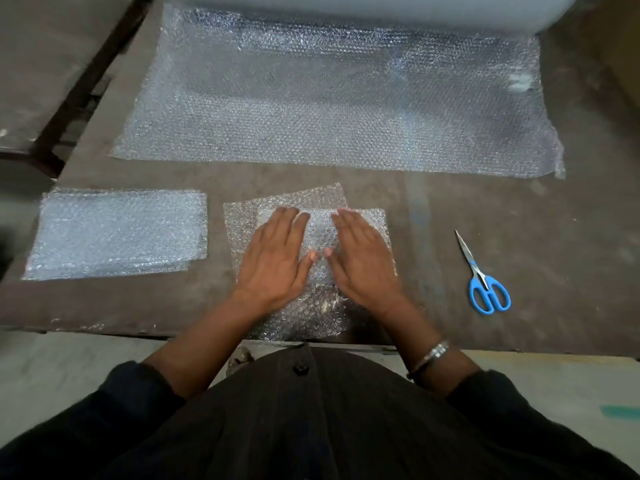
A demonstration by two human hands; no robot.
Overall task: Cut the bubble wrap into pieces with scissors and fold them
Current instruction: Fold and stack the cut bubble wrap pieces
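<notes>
The big sheet of bubble wrap (332, 102) dominates the table (519, 220), clear and glittering with small bubbles, lying flat and running back to the fat roll (381, 8) at the far edge. One sheet, one roll. The sheet's near edge is cut roughly straight.

Using the scissors (485, 277) as our landmark: they lie on the bare tabletop, blades closed and pointing away, blue handles toward the person. One pair only. The big sheet lies beyond them and to their left.

Far to the left of the scissors sits a stack of folded pieces (117, 233), neat and rectangular, edges slightly offset; how many layers, I cannot tell.

Between that stack and the scissors lies the single piece being worked (363, 220), partly doubled over itself, its layers skewed so one corner pokes out at the back, and its near end reaches the table's front edge.

Two hands are on it. The left hand (277, 258) lies flat, palm down, fingers straight and close together, pressing the wrap. The right hand (360, 261) mirrors it, fingers straight and together, thumb tips nearly meeting in the middle. A bracelet (433, 355) circles the right wrist.
</notes>
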